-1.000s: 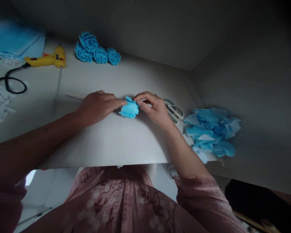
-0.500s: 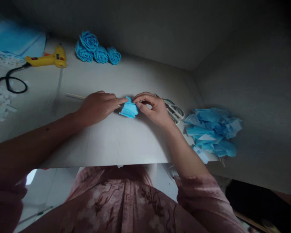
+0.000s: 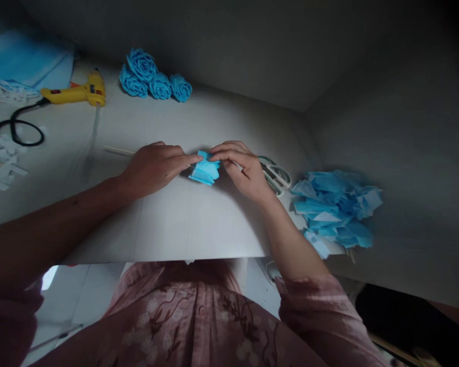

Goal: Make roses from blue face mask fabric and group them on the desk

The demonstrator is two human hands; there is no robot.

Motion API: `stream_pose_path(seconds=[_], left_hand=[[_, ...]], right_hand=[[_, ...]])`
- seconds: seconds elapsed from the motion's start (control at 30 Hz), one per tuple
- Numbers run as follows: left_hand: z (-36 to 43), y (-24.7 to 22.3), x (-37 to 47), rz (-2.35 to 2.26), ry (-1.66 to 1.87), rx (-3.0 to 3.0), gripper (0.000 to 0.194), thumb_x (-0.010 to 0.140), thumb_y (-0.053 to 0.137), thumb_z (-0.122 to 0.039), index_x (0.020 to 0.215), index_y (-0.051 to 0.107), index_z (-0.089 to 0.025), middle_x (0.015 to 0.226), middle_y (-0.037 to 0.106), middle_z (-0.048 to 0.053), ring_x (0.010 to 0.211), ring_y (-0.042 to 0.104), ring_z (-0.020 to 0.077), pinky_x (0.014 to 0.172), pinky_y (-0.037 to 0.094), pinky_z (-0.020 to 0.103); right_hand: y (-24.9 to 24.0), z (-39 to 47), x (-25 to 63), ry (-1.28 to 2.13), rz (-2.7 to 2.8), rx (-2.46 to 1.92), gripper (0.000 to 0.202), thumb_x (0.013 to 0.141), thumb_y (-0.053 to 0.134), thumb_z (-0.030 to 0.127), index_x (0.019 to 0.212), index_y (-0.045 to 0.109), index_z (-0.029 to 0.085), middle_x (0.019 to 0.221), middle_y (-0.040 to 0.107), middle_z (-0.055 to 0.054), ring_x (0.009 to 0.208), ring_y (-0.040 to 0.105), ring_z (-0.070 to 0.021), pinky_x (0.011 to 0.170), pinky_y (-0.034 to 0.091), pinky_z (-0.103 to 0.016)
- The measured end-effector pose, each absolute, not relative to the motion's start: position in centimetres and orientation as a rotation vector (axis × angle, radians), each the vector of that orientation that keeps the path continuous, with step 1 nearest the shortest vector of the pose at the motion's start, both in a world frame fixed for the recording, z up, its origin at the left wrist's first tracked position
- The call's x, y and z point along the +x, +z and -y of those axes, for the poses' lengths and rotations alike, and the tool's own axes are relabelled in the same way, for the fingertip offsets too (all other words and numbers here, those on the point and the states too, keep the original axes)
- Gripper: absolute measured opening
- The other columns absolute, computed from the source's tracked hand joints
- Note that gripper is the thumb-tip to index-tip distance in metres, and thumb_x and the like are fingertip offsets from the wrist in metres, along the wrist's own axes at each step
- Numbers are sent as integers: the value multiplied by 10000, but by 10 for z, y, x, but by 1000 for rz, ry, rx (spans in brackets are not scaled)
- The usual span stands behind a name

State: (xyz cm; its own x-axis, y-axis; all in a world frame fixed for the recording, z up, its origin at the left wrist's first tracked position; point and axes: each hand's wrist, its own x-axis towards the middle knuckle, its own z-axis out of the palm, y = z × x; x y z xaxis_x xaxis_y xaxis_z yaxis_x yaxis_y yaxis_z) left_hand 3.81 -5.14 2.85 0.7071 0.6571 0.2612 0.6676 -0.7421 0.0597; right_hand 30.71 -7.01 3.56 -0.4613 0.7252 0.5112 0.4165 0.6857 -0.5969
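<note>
Since the earlier frame, the right hand (image 3: 248, 171) has shifted its fingers: they now reach farther over the top of the blue piece (image 3: 205, 173), and the thumb, then close to its edge, is drawn back beneath them. The left hand (image 3: 153, 171) is almost where it was.

The blue piece sits in front of the person, between the two hands, at the end of a thin stick (image 3: 118, 151) that runs out to the left. The left hand seems closed around that stick, its index fingertip resting on the blue material; its thumb is mostly hidden. The right hand is narrow and curved, its fingertips touching the upper edge, though whether the thumb pinches from below one cannot tell.

The step in hand looks like setting a layer of the blue material around the stick (the four blue rosettes (image 3: 142, 65) behind show a similar layering). The next move probably calls for a steady left hold and light right fingertips, so that the layer lies snug without creasing.

Scissors (image 3: 278, 176) lie just beside the right hand, loose blue pieces (image 3: 338, 204) beyond them, and a yellow glue gun (image 3: 71, 95) rests well apart on the left.
</note>
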Motion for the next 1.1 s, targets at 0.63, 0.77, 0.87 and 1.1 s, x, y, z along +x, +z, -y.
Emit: stream_pose_path(seconds=[0.63,0.77,0.87,1.1], left_hand=[[56,40,36,1419,-1168,-3066,476,1071,461,-489,1369,738,-243,1107,819,70,910,743,213,772,593,306],[61,45,31,1361,-1370,-3149,538,1054,494,-633,1421,702,-300,1220,808,72,1045,765,248,829,636,333],[62,45,27,1427,-1606,-3148,580,986,602,-692,1373,736,-282,1226,805,99,1013,773,254,807,648,346],[64,38,34,1383,-1522,-3269,531,1015,564,-638,1338,752,-260,1200,816,124,987,779,268,796,657,387]], right_hand=[[36,68,311,777,1918,-846,727,1041,546,650,1670,323,363,1560,628,-115,1450,610,-290,1152,543,-519],[27,62,305,762,1975,-880,1129,871,819,613,1724,103,427,1700,470,-131,1529,537,-330,1163,534,-544],[19,60,299,844,2001,-808,1381,748,916,629,1738,-21,406,1746,385,-156,1587,463,-329,1214,497,-525],[14,66,281,1057,1960,-709,1514,610,927,757,1752,23,344,1770,330,-185,1642,367,-343,1268,447,-506]])
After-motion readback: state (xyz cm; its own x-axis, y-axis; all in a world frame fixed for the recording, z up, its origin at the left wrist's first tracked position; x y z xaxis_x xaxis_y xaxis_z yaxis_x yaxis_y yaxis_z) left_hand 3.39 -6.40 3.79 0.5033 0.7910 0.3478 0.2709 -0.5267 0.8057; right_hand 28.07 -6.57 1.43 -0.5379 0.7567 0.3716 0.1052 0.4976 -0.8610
